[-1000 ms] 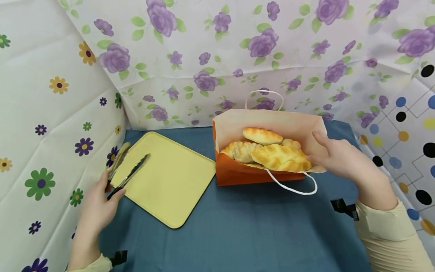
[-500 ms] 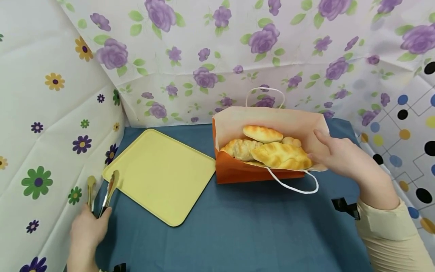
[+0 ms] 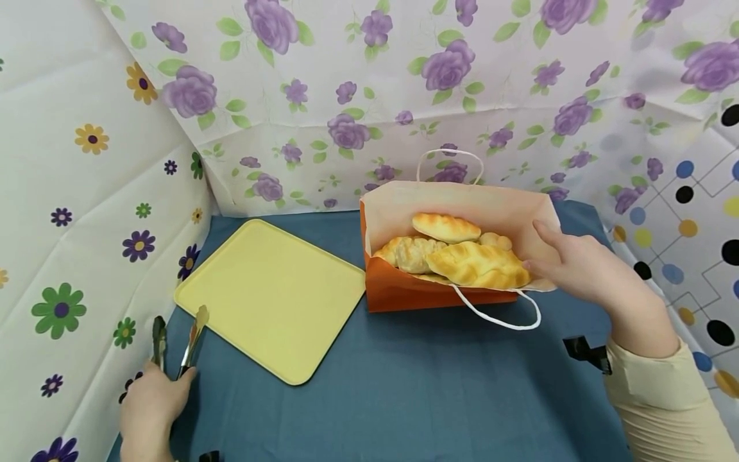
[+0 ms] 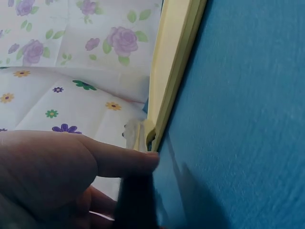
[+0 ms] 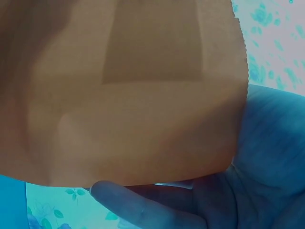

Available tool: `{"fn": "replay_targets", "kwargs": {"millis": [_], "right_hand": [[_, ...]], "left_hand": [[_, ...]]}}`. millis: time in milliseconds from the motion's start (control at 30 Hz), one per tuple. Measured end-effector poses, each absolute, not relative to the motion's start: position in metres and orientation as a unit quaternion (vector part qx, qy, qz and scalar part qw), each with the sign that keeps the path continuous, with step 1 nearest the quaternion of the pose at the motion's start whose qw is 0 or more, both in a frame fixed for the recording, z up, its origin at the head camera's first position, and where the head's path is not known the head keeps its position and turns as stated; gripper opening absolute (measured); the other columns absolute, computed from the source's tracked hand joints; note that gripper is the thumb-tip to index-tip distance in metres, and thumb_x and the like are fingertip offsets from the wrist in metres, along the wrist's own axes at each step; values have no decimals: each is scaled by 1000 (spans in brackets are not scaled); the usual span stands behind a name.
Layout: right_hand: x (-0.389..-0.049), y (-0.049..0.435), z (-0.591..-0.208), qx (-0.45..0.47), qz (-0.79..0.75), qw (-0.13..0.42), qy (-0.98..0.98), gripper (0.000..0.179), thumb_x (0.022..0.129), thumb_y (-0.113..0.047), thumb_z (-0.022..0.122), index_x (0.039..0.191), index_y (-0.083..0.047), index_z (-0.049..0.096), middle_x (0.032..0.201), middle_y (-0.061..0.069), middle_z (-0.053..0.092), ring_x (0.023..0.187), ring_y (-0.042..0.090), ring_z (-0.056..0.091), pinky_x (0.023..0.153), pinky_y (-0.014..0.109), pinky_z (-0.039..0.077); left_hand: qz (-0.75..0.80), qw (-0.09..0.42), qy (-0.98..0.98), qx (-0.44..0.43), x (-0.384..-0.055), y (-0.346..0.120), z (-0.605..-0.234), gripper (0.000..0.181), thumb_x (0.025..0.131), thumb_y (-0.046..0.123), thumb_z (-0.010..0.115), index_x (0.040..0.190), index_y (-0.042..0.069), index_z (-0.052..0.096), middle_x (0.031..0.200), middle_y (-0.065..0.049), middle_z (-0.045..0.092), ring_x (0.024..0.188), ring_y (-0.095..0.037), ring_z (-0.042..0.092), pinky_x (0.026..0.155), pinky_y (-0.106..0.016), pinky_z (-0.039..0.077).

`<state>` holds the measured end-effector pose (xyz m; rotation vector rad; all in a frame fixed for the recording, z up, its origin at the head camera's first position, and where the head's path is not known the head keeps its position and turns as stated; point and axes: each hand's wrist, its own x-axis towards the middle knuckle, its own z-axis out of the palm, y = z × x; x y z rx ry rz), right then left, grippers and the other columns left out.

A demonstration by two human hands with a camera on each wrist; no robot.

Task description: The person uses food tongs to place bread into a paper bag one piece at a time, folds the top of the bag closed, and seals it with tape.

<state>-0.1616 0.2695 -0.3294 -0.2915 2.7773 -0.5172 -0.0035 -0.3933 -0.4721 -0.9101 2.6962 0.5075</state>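
At the left front, my left hand (image 3: 154, 404) grips metal tongs (image 3: 189, 350) by their dark handles. The two arms of the tongs are spread, with one tip close to the near-left rim of a yellow tray (image 3: 277, 301) and nothing between them. In the left wrist view the dark handle (image 4: 136, 202) is blurred in the fingers. On the right, my right hand (image 3: 589, 269) holds the right edge of an orange paper bag (image 3: 427, 295). Several bread loaves (image 3: 479, 266) lie in its wide mouth. The bag's brown inner wall (image 5: 143, 114) hides part of the fingers in the right wrist view.
A blue cloth (image 3: 369, 398) covers the table under the tray and bag. The bag has white handles (image 3: 496, 324), one hanging over its front. Patterned sheets (image 3: 346, 96) close in the back and both sides. The tray's right corner lies against the bag.
My left hand has drawn the tongs back from above the tray toward the front left, and their tips have dropped lower. The right hand and the bag stay put.
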Motion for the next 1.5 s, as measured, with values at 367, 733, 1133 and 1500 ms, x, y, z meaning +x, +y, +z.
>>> {"fn": "replay_targets", "kwargs": {"millis": [367, 733, 1133, 1500], "right_hand": [[-161, 271, -330, -104, -177, 147, 968, 98, 107, -61, 57, 172, -5, 11, 156, 44, 37, 131, 60, 52, 99, 73, 45], [-159, 271, -328, -101, -176, 150, 968, 97, 107, -59, 57, 172, -5, 9, 158, 44, 34, 134, 61, 49, 101, 75, 43], [-156, 273, -329, -104, -195, 149, 964, 90, 107, -65, 51, 173, -15, 15, 159, 42, 35, 135, 61, 49, 99, 75, 45], [-138, 283, -328, -107, -261, -12, 959, 66, 109, -49, 60, 168, -32, 36, 155, 29, 52, 108, 55, 64, 80, 48, 54]], "left_hand": [[182, 157, 915, -324, 8, -408, -477, 74, 99, 20, 72, 135, -30, 31, 117, -52, 48, 107, -65, 56, 91, -70, 49], [146, 159, 924, -316, 11, -405, -481, 61, 91, 12, 77, 121, -31, 45, 109, -49, 46, 105, -61, 55, 92, -68, 48], [138, 175, 921, -319, 7, -407, -476, 81, 86, 25, 87, 122, -31, 41, 111, -49, 45, 106, -61, 55, 93, -69, 49], [161, 17, 967, -195, -34, -363, -437, 90, 104, 37, 70, 160, -17, 25, 141, -50, 36, 126, -68, 42, 97, -78, 41]]}}
